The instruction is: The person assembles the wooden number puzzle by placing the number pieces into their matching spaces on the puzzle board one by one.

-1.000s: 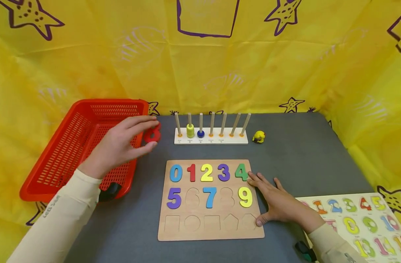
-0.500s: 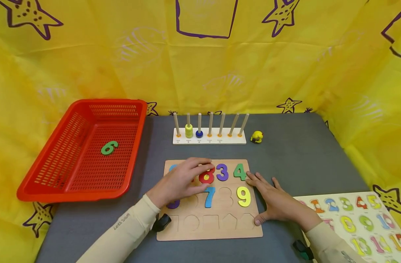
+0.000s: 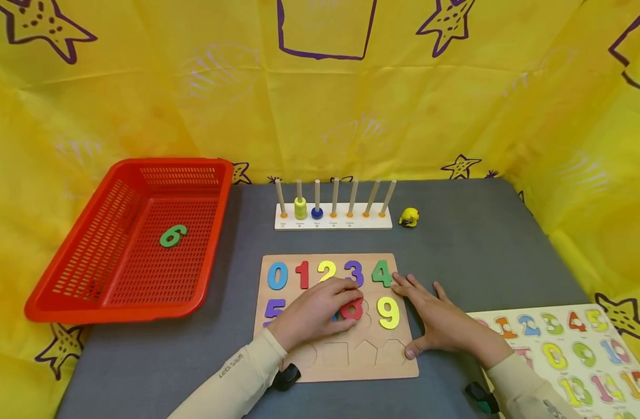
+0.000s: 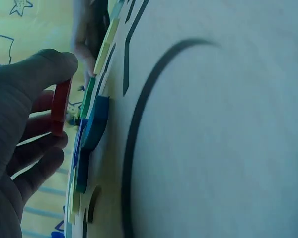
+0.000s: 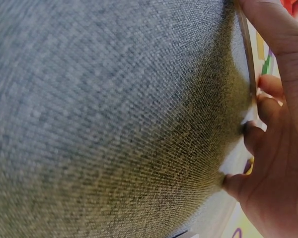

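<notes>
My left hand (image 3: 314,308) pinches a red number 8 piece (image 3: 353,309) between thumb and fingers. It is over the wooden number board (image 3: 364,372), beside the 8-shaped recess. In the left wrist view, the red piece (image 4: 61,106) stands on edge, apart from the board. On the board, 0, 1, 2, 3, 4, 5 and the yellow 9 (image 3: 388,313) are seated; the hand mostly covers the blue 7. My right hand (image 3: 440,320) lies with spread fingers against the board's right edge, as the right wrist view also shows.
A red basket (image 3: 215,256) at the left holds a green number 6 (image 3: 173,235). Behind the board stand a white peg rack (image 3: 332,224) with yellow and blue rings and a small yellow toy (image 3: 409,217). Another number board (image 3: 547,378) lies at the right, partly under the right sleeve.
My left hand has carried the red 8 from beside the basket rightward across the board, then down toward the second row. The right hand has stayed at the board's edge.
</notes>
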A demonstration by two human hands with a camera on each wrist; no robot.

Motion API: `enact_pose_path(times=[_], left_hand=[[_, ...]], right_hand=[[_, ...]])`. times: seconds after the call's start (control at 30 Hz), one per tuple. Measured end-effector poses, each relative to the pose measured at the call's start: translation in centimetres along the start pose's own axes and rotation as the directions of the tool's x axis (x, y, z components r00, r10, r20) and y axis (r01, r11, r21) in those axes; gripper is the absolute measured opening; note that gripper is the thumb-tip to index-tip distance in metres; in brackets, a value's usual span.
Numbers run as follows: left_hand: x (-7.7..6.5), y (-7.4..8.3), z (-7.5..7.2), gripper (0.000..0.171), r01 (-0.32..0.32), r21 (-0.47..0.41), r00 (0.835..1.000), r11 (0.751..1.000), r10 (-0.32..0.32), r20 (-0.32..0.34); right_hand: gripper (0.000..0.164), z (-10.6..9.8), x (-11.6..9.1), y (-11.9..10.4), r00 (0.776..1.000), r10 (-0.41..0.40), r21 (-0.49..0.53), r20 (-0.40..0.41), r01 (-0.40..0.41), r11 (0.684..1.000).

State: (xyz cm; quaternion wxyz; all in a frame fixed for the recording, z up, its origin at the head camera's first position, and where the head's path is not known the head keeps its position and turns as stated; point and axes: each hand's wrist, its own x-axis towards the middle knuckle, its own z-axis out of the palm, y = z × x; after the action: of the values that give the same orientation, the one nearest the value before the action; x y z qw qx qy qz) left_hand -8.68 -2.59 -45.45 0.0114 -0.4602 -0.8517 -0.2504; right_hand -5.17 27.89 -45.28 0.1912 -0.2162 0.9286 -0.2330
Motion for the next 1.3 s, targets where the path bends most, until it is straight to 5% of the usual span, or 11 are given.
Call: enact_pose_path(times=[0.33,1.3], left_hand=[[0.8,0.8,0.7,0.047,-0.004,0.090,0.992,0.996,-0.007,0.126],[1.1,0.8,1.2,0.046,0.012,0.094,0.992,0.996,-0.024,0.125]], right_hand=[[0.130,-0.1,0.1,0.1,1.000,-0.019,0.007,-0.017,0.019,1.000],[0.130,0.2,0.0,0.2,1.000,-0.004,0.015,-0.006,0.004,1.000]])
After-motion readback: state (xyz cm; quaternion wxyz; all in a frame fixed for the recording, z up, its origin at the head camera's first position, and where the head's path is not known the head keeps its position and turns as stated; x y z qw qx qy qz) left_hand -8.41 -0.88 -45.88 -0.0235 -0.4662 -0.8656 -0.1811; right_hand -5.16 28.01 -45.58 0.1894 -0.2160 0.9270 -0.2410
